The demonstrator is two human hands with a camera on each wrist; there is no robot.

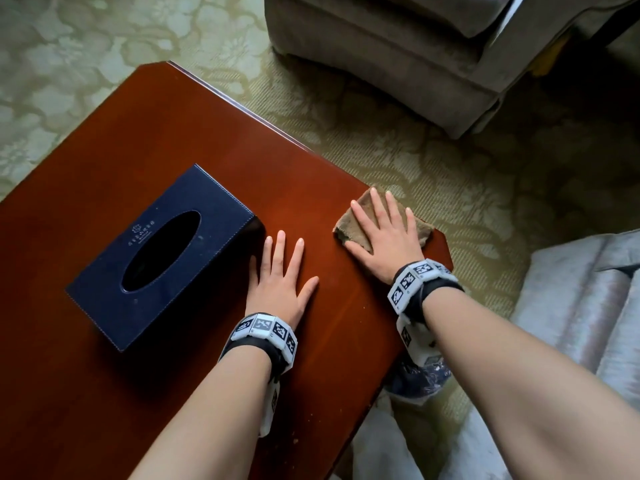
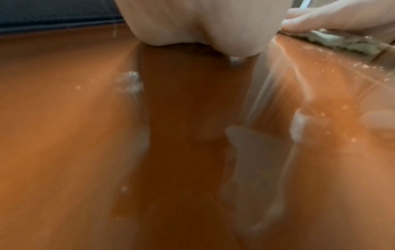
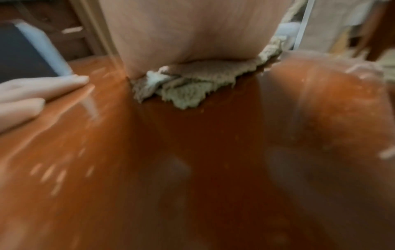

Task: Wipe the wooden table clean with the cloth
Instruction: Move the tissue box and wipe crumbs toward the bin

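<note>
The left hand point(image 1: 277, 282) lies flat with spread fingers on the reddish-brown wooden desk point(image 1: 173, 140), probably for support. The right hand point(image 1: 384, 237), fingers straight, presses the folded brown cloth point(image 1: 353, 216) at the desk's right corner, to wipe there.

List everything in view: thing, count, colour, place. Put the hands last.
wooden table: one, reddish brown, fills the left and middle of the head view.
cloth: one, brown, folded, at the table's right edge under the right hand.
tissue box: one, dark navy, on the table left of the left hand.
crumbs: several pale specks, on the table's near edge.
carpet: one, green, floral pattern, around the table.
armchair: one, grey-brown, beyond the table.
left hand: one, flat on the table, fingers spread.
right hand: one, pressing flat on the cloth.
</note>
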